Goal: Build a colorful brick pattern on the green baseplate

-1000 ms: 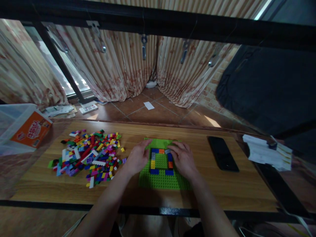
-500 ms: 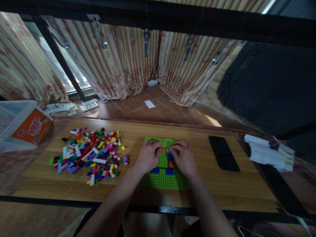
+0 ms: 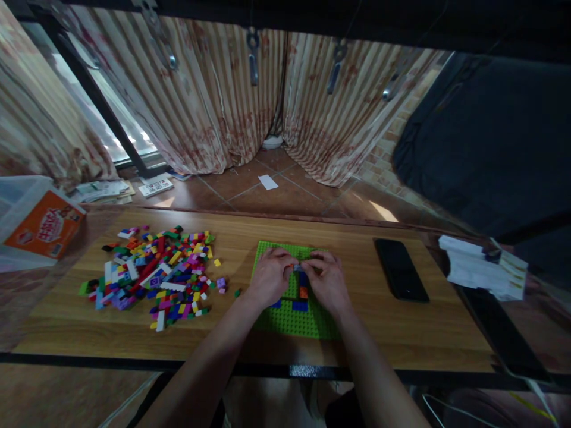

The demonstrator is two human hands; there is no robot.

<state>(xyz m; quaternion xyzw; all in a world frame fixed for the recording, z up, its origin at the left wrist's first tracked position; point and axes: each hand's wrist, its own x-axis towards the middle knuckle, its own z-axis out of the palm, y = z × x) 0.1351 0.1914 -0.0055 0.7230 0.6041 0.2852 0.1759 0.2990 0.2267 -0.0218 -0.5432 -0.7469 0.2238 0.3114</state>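
Note:
A green studded baseplate (image 3: pixel 297 326) lies on the table in front of me, with orange and blue toy bricks built up on it. My left hand (image 3: pixel 271 278) is over its left half, thumb and fingers closed near an orange brick at the top of the build; what they pinch is mostly hidden. From the right, my right hand (image 3: pixel 328 280) pinches a small light-blue or greyish toy brick (image 3: pixel 297 268) at the upper row. The fingertips of both hands nearly meet there. Below them an orange brick (image 3: pixel 303 292) and a blue brick (image 3: pixel 300 306) show.
Left of the baseplate spreads a heap of mixed toy bricks (image 3: pixel 154 273), with a few strays, including a dark green brick (image 3: pixel 237 292). A black phone (image 3: pixel 400 269) lies to the right. Papers (image 3: pixel 468 264) and a clear tub with an orange label (image 3: pixel 44 226) flank the table.
The view has tilted and shifted slightly. Both hands stay at the upper row of the build, with their fingertips drawn a little closer together.

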